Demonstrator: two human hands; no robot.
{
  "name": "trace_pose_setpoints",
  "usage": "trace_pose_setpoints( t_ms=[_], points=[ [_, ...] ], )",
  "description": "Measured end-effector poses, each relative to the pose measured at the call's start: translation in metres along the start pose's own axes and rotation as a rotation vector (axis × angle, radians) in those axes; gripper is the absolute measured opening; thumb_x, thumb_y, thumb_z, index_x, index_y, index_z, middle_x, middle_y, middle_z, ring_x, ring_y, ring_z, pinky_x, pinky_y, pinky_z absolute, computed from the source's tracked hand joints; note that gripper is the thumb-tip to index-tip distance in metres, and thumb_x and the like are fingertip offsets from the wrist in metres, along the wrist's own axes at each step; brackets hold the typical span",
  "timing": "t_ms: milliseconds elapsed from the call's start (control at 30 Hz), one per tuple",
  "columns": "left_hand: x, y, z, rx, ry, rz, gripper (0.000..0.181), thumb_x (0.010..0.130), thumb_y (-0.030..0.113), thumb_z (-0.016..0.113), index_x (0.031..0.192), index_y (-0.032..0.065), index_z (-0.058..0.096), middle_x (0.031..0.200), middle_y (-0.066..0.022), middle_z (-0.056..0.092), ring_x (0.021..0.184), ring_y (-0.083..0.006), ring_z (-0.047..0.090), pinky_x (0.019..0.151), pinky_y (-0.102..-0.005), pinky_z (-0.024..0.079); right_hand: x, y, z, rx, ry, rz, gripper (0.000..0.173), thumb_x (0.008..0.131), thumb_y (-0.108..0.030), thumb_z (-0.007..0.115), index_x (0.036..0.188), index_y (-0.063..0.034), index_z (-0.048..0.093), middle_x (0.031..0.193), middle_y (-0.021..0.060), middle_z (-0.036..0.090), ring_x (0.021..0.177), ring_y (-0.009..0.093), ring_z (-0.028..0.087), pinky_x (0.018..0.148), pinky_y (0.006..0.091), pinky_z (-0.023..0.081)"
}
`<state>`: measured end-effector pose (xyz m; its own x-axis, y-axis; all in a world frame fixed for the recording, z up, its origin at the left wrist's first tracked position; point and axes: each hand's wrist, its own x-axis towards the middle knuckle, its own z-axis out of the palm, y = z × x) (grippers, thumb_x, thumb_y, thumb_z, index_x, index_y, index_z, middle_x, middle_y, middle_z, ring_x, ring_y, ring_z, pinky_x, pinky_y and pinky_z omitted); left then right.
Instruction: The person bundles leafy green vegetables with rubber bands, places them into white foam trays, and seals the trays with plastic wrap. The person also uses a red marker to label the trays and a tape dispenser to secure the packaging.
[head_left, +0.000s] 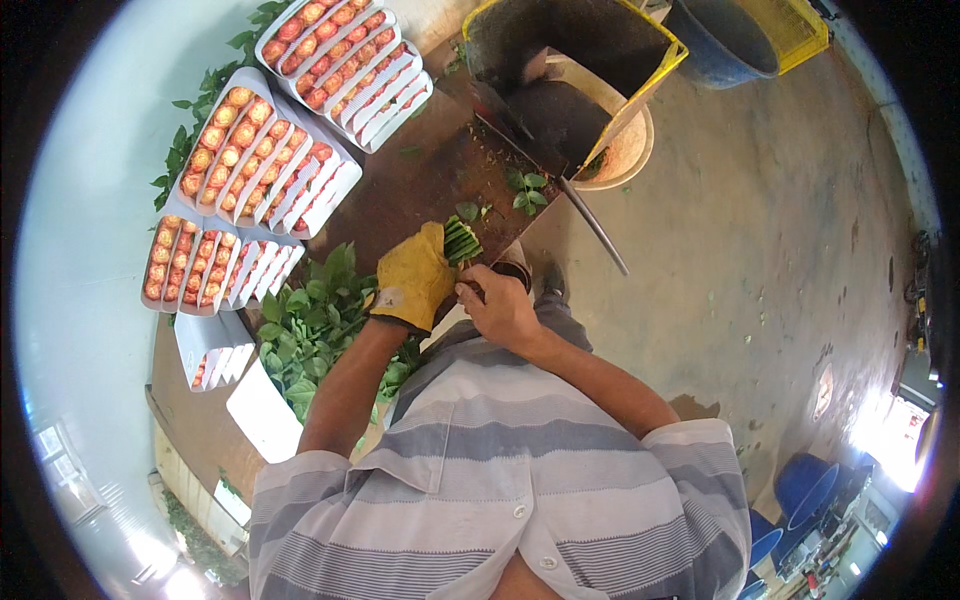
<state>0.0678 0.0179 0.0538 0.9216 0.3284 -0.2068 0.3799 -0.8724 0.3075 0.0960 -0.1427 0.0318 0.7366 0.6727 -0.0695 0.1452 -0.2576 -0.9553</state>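
Observation:
My left hand (411, 277), in a yellow work glove, grips a bundle of cut green stems (462, 241) near its cut ends. Close against the lower side of that bundle is my bare right hand (498, 306). Its thumb and fingers are bent together, and whether anything thin is between them cannot be made out. Green leafy stems (315, 322) lie on the table to the left of the glove and beneath my left forearm. A loose leaf sprig (528, 190) rests on the brown tabletop (390, 195) beyond the stem ends.
Cardboard-sleeved rose bunches (247, 150) are stacked along the wall at left. A white sheet (264, 412) lies nearer. Ahead stand a yellow-rimmed dark bin (637, 97) with a metal bar (596, 229) jutting out, a pale bucket (641, 146) and a blue tub (724, 45).

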Motion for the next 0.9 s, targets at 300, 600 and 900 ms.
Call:
trace_pose_setpoints(
  t_ms=[300,600,900],
  points=[
    [-0.026,0.006,0.015,-0.044,-0.09,0.138,0.037,0.075,0.04,0.069,0.093,0.0096,0.06,0.079,-0.0158,0.065,0.076,-0.0393,0.063,0.065,-0.0486,0.049,0.029,-0.044,-0.014,-0.286,-0.302,-0.377,0.015,0.079,-0.017,0.062,0.076,-0.0048,0.053,0.074,0.0163,0.06,0.065,0.034,0.059,0.059,0.0433,0.047],
    [-0.052,0.016,-0.039,-0.125,0.12,0.157,0.042,0.069,0.028,0.08,0.103,0.0099,0.063,0.088,-0.013,0.067,0.081,-0.0346,0.066,0.068,-0.0428,0.053,0.112,0.063,-0.006,0.723,-0.663,0.476,0.034,0.093,-0.029,0.061,0.069,-0.0122,0.044,0.064,-0.0012,0.042,0.056,0.01,0.039,0.05,0.0291,0.033],
    [-0.015,0.006,-0.042,-0.017,0.137,-0.046,0.046,0.074,0.037,0.074,0.108,0.0104,0.058,0.09,-0.015,0.066,0.085,-0.0378,0.065,0.071,-0.0477,0.051,-0.001,0.001,-0.032,-0.073,-0.24,-0.249,0.033,0.093,-0.026,0.056,0.069,-0.0051,0.05,0.061,0.0109,0.046,0.057,0.026,0.049,0.053,0.0396,0.04]
  ],
)
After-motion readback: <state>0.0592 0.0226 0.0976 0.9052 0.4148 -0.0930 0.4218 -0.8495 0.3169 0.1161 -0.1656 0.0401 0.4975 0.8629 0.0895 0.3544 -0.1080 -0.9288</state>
